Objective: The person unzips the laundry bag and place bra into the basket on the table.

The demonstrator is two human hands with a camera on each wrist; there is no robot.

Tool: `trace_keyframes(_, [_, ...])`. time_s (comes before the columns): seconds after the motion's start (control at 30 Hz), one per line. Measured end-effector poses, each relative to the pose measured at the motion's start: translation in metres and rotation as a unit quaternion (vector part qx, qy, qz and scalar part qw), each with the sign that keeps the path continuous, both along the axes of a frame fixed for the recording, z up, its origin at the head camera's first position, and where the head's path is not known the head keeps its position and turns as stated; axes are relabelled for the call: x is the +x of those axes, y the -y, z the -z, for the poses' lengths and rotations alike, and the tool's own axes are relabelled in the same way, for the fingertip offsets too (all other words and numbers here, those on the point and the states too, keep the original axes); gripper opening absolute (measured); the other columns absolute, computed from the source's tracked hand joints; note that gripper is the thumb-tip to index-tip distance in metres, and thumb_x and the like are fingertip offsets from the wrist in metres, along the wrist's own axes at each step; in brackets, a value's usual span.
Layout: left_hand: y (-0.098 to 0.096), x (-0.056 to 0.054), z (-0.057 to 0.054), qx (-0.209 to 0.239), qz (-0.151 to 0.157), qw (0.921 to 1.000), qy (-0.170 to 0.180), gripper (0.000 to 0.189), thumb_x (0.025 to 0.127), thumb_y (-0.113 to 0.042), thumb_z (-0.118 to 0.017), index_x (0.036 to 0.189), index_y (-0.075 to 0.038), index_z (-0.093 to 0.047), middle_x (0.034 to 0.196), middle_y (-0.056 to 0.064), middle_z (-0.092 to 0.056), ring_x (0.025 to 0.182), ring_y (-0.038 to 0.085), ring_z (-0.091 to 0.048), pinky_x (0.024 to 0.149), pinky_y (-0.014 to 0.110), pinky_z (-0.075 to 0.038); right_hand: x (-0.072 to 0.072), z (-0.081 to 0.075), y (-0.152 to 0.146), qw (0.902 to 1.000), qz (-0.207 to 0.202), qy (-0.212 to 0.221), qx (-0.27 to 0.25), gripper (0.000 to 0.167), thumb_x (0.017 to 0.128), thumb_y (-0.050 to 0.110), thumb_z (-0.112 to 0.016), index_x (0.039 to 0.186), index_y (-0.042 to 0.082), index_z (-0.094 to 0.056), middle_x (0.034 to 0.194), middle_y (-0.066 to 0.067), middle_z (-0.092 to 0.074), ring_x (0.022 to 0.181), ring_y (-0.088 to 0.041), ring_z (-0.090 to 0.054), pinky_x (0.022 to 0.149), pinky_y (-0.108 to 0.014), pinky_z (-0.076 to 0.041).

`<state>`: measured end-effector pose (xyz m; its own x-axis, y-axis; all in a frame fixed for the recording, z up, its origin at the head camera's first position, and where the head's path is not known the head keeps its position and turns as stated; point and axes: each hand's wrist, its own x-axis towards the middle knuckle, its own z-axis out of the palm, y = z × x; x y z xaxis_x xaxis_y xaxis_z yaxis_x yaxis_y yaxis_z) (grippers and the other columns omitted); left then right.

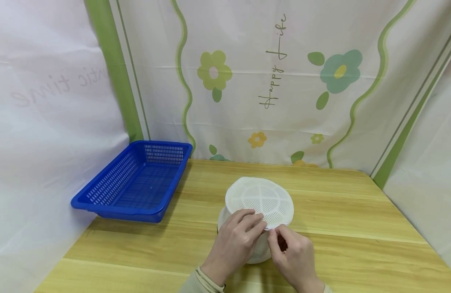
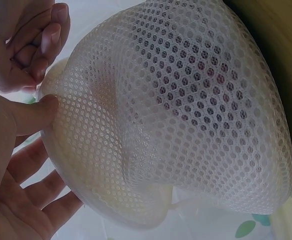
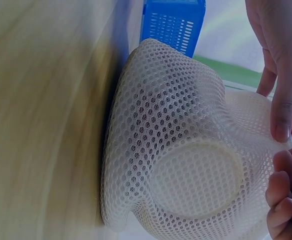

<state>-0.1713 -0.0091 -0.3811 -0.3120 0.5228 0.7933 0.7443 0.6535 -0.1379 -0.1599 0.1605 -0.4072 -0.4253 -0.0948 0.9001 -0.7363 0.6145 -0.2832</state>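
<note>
A white mesh laundry bag (image 1: 260,199) with a round, flat top stands on the table in front of me. My left hand (image 1: 234,240) grips the near left of its top rim. In the left wrist view the left thumb presses the mesh (image 2: 201,90) from the side while the fingers lie over the top. At the near edge of the rim, beside the left fingertips, my right hand (image 1: 295,252) pinches the seam with thumb and forefinger. Whether a zipper pull sits between those fingertips is hidden. Dark patches show through the mesh (image 3: 171,105); their source is unclear.
A blue plastic basket (image 1: 163,203) with slotted sides stands at the left of the wooden table (image 1: 357,211). White curtains (image 1: 240,114) with flowers and lettering hang behind the table and along both sides.
</note>
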Motion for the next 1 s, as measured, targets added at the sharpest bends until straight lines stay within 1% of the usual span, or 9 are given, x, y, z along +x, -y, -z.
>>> trace_keyframes(0.17, [-0.0002,0.0004,0.0,0.003,0.002,0.9999,0.011,0.007,0.088,-0.015,-0.073,0.092,-0.011,-0.076,0.102,0.002,-0.071,0.102,0.02,-0.063,0.1,0.029,-0.046,0.0005,-0.0007,-0.0002,0.9999,0.01,0.0,-0.005,0.019,0.077,0.003,-0.06,0.066,0.017,-0.055,0.055,0.014,-0.042,0.046,0.005,-0.034,0.038,-0.008,-0.028])
trace_keyframes(0.27, [-0.0002,0.0003,0.0001,0.004,0.003,0.9999,0.013,0.006,0.088,-0.015,-0.073,0.092,-0.011,-0.076,0.102,0.002,-0.071,0.101,0.02,-0.063,0.1,0.029,-0.046,0.0007,-0.0019,0.0004,0.9998,0.02,-0.008,-0.005,0.018,0.077,0.005,-0.059,0.065,0.017,-0.054,0.055,0.014,-0.042,0.047,0.005,-0.034,0.037,-0.009,-0.028])
trace_keyframes(0.43, [0.0,-0.0002,0.0002,0.004,0.002,1.0,0.007,0.006,0.087,-0.014,-0.074,0.092,-0.012,-0.076,0.102,0.002,-0.071,0.101,0.02,-0.064,0.1,0.029,-0.047,0.0004,-0.0057,0.0028,0.9992,0.031,-0.026,-0.003,0.018,0.078,0.008,-0.056,0.063,0.017,-0.054,0.055,0.015,-0.042,0.047,0.006,-0.033,0.037,-0.009,-0.027])
trace_keyframes(0.6, [0.0007,-0.0005,-0.0003,0.005,0.001,1.0,-0.005,0.008,0.085,-0.015,-0.076,0.092,-0.013,-0.077,0.103,0.002,-0.071,0.102,0.021,-0.065,0.099,0.031,-0.048,-0.0002,-0.0061,0.0029,0.9991,0.029,-0.03,-0.002,0.018,0.079,0.009,-0.056,0.063,0.017,-0.054,0.055,0.015,-0.042,0.046,0.006,-0.034,0.037,-0.008,-0.027])
trace_keyframes(0.7, [0.0007,-0.0003,-0.0007,0.004,-0.002,1.0,-0.005,0.008,0.084,-0.015,-0.077,0.092,-0.013,-0.077,0.103,0.002,-0.071,0.101,0.02,-0.065,0.099,0.031,-0.048,-0.0004,-0.0058,0.0026,0.9991,0.031,-0.03,-0.001,0.019,0.08,0.009,-0.056,0.063,0.017,-0.054,0.055,0.015,-0.042,0.047,0.006,-0.034,0.037,-0.008,-0.027])
trace_keyframes(1.0, [0.0001,0.0002,-0.0008,0.001,-0.005,0.9998,0.019,0.007,0.086,-0.016,-0.076,0.092,-0.013,-0.077,0.103,0.001,-0.071,0.102,0.019,-0.064,0.099,0.029,-0.047,-0.0001,-0.0061,0.0026,0.9991,0.03,-0.029,-0.002,0.018,0.078,0.008,-0.057,0.062,0.017,-0.054,0.055,0.015,-0.042,0.046,0.006,-0.034,0.037,-0.008,-0.027])
